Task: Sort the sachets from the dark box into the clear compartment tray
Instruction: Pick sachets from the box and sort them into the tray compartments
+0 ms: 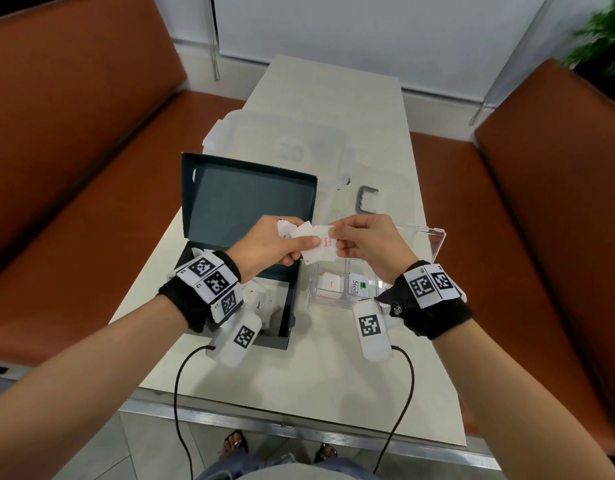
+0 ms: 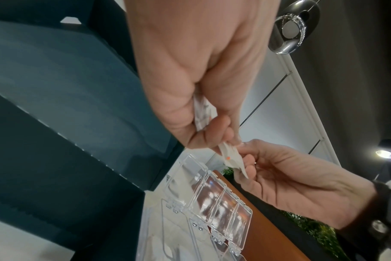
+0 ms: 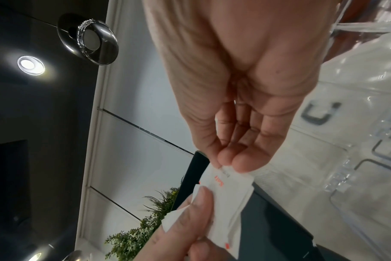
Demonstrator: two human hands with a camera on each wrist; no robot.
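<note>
Both hands meet above the table between the dark box (image 1: 288,299) and the clear compartment tray (image 1: 333,296). My left hand (image 1: 278,247) grips a small bunch of white sachets (image 1: 299,232). My right hand (image 1: 354,244) pinches the edge of the top one, a white salt sachet (image 1: 320,245) with red print, seen too as the salt sachet (image 3: 225,192) in the right wrist view. The left thumb still lies on that sachet. The dark box stands with its lid (image 1: 247,195) up, and more sachets (image 1: 261,299) lie inside. A salt sachet (image 1: 330,284) and a Stevia sachet (image 1: 358,285) stand in tray compartments.
A clear plastic lid or container (image 1: 282,143) lies behind the box, with a grey U-shaped clip (image 1: 366,200) beside it. The tray's hinged clear lid (image 1: 430,237) stands open at the right. Orange bench seats (image 1: 57,168) flank the narrow white table (image 1: 333,358). Cables hang from both wrists.
</note>
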